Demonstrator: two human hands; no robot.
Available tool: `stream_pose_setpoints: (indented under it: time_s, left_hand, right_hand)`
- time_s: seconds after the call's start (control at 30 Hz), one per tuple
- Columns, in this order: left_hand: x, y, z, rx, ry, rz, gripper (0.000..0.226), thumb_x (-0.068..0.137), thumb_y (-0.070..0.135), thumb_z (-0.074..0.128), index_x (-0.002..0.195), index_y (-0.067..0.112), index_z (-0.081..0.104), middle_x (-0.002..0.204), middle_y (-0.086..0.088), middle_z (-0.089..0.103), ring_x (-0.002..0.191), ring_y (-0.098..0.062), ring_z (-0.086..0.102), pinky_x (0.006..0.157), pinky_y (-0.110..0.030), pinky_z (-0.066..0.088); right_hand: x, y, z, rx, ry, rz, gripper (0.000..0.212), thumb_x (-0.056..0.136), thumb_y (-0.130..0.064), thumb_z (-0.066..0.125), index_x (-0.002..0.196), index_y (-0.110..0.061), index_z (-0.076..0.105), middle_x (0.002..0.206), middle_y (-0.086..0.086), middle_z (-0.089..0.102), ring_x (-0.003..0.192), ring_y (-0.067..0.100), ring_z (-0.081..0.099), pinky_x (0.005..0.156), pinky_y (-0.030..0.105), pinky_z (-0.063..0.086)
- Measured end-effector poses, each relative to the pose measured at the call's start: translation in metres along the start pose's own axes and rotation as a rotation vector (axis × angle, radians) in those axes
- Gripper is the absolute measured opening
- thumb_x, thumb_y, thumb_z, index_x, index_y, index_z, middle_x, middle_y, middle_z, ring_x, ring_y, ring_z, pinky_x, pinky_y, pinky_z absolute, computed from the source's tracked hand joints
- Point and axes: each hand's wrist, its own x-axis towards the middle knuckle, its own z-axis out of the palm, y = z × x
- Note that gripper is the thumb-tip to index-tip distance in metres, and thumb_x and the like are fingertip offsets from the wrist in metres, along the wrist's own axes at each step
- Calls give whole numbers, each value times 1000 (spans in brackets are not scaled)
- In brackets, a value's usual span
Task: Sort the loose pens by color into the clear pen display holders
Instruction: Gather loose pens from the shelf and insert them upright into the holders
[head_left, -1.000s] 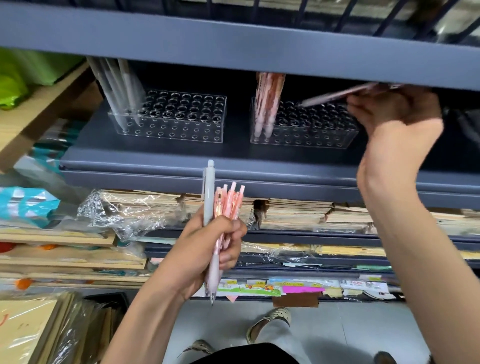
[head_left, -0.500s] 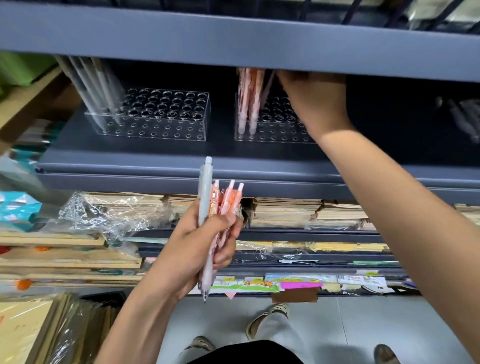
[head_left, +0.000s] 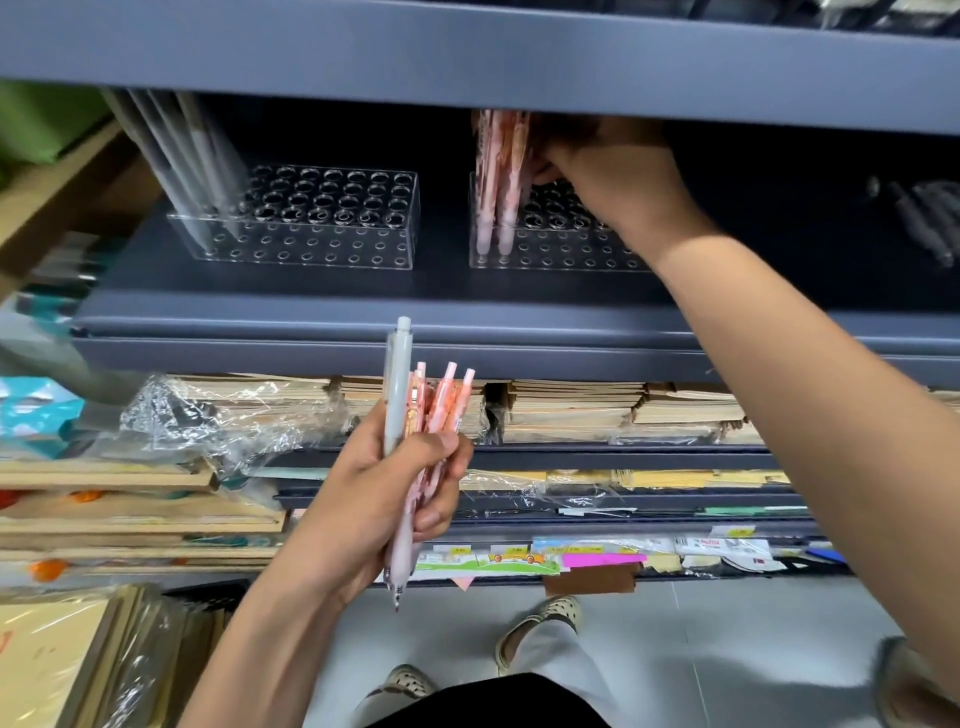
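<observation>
Head camera: nearest, below the right clear holder (head_left: 561, 254), my left hand (head_left: 384, 504) grips a bundle of pink pens (head_left: 441, 400) plus one grey pen (head_left: 397, 384). Over that holder my right hand (head_left: 618, 182) touches its standing pink pens (head_left: 501, 171); whether it pinches one, I cannot tell.

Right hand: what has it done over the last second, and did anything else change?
The right hand carried a pen leftward under the upper shelf to the right holder and now sits against the standing pink pens; whether it has let go is hidden. The left hand still grips its bundle of loose pens; the left holder is unchanged.
</observation>
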Motion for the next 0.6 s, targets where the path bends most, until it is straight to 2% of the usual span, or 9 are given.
stream_pose_setpoints:
  time_s: [0.03,0.1,0.13,0.2,0.3,0.37,0.43,0.47,0.6]
  left_hand:
    - [0,-1,-1,-3,-2,-4,19,83,11,62,92,15,45,72,-11,54,38,-13,34,37,-19,31]
    - [-1,-1,-2,-3,-7,-9,14,85,11,61,89,18,49,72,-11,54,38,-13,34,37,-19,31]
    - [-1,-1,-3,-1,-14,-12,14,85,12,62,87,21,51,73,-11,55,38,-13,35,37,-19,31]
    - [-2,0,-4,1,-30,-20,16,81,16,68,82,24,53,74,-11,55,39,-13,35,36,-20,31]
    - [-4,1,-6,-5,-44,-29,18,77,20,70,81,26,53,74,-11,55,39,-13,35,37,-19,33]
    - [-6,2,-7,-5,-40,-25,17,78,18,69,80,27,54,73,-11,55,38,-13,35,37,-19,32]
    - [-7,2,-7,2,-26,-23,17,82,14,65,79,26,54,73,-11,54,38,-13,35,36,-20,32]
    - [-7,2,-8,3,-19,-21,16,83,12,62,79,25,54,73,-11,54,38,-13,34,36,-20,32]
    - [-7,2,-6,27,-5,-11,11,84,10,59,86,18,52,72,-13,54,37,-14,34,36,-19,32]
  right_hand:
    - [1,-1,0,-32,2,2,18,94,-16,52,98,-11,68,91,-2,74,72,-2,69,72,15,54]
    - [3,-1,-1,-136,3,15,18,94,-26,50,95,-18,66,90,-7,73,70,-2,66,60,11,49]
    - [4,-1,-1,-186,-5,25,21,94,-30,49,95,-18,66,91,-4,73,73,3,67,61,15,50]
    - [6,-3,0,-231,-14,34,26,93,-33,49,99,-16,67,95,5,73,84,19,69,75,28,56]
    - [4,-5,2,-201,3,28,24,92,-30,50,100,-15,67,95,9,72,87,26,70,85,42,55]
    - [4,-3,3,-166,15,29,23,92,-29,52,100,-14,67,94,9,72,85,27,70,80,38,57]
    - [3,0,3,-135,27,29,16,91,-26,53,93,-17,66,91,6,74,77,21,70,63,24,53]
    - [2,1,3,-130,31,24,13,91,-24,55,90,-19,66,90,4,74,73,16,69,58,22,50]
    - [1,5,3,-78,56,9,8,91,-23,59,86,-20,64,87,2,73,76,12,70,67,29,53]
